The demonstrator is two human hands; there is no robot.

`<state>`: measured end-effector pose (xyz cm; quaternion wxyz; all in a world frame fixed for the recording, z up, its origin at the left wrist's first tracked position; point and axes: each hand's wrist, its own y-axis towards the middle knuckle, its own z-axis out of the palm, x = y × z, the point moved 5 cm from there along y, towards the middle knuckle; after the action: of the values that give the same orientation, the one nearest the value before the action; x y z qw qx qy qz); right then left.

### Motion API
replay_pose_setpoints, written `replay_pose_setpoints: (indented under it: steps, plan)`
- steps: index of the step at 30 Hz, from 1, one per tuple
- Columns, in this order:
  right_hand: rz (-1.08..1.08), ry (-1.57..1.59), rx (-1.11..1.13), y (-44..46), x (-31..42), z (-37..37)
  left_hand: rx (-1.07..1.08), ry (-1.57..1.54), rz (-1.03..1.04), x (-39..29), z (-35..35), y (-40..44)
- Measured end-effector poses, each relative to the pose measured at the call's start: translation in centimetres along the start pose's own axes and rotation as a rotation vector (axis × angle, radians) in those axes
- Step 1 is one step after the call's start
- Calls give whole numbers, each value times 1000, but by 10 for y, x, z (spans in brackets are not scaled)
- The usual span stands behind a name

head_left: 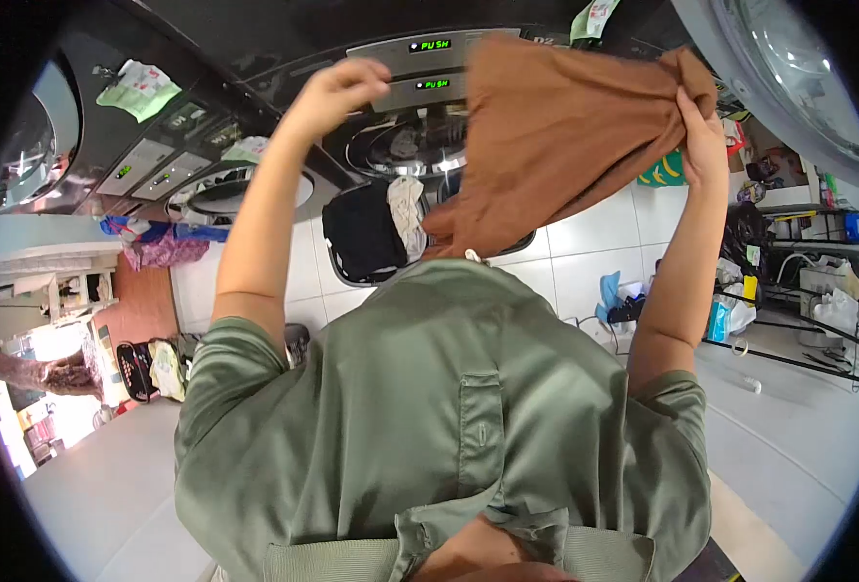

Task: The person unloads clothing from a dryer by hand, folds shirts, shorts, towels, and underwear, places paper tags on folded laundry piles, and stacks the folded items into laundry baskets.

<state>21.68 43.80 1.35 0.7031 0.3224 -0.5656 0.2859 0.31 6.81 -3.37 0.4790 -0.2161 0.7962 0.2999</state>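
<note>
A large piece of brown cloth [565, 126] hangs spread out in front of me, its exact kind unclear. My right hand [703, 141] grips its bunched upper right corner. The lower left end trails down over a basket [357, 279] on the floor, which holds black fabric [360, 236] and a whitish cloth [407, 215]. Raised near the dryer panel, my left hand [347, 89] is apart from the cloth. Its fingers are loosely bent and partly spread, with nothing visible in them.
Stacked machines with a lit "PUSH" panel [429, 64] stand ahead. At the upper right a round glass door [808, 68] hangs open. A black wire rack [788, 301] with bags is on the right. Colourful clothes [163, 242] lie at the left.
</note>
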Motion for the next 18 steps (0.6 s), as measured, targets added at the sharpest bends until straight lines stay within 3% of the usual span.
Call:
replay_pose_setpoints:
  steps: [2, 4, 5, 7, 8, 10, 12, 14, 16, 17, 18]
  plan:
    - [87, -10, 139, -14, -10, 10, 37, -262, -137, 4, -5, -8]
    - [159, -177, 395, -42, -19, 60, 78, -6, -121, -17, 36, -10]
    - [179, -339, 582, -49, -36, 80, 149, 146, 23, -29, 58, -3]
    - [262, -200, 746, -69, -33, 126, 252, -62, 209, -63, 102, 10]
    - [347, -149, 797, -71, -32, 133, 378, -274, 78, -62, 123, 10]
    - [191, -166, 685, -58, -10, 122, 528, -338, -98, -70, 144, 11]
    - [134, -16, 440, -43, 8, 92, 720, -186, -359, -42, 149, 4]
    - [116, 43, 354, -31, 5, 58, 790, -30, -331, -14, 145, -1]
    - [103, 22, 304, -30, 1, 37, 582, 365, 349, -27, 131, 6]
    - [88, -1, 260, -29, 0, 25, 368, 504, 667, -35, 123, 7]
    - [87, 0, 251, -28, 2, 18, 375, 501, 672, -34, 119, 8]
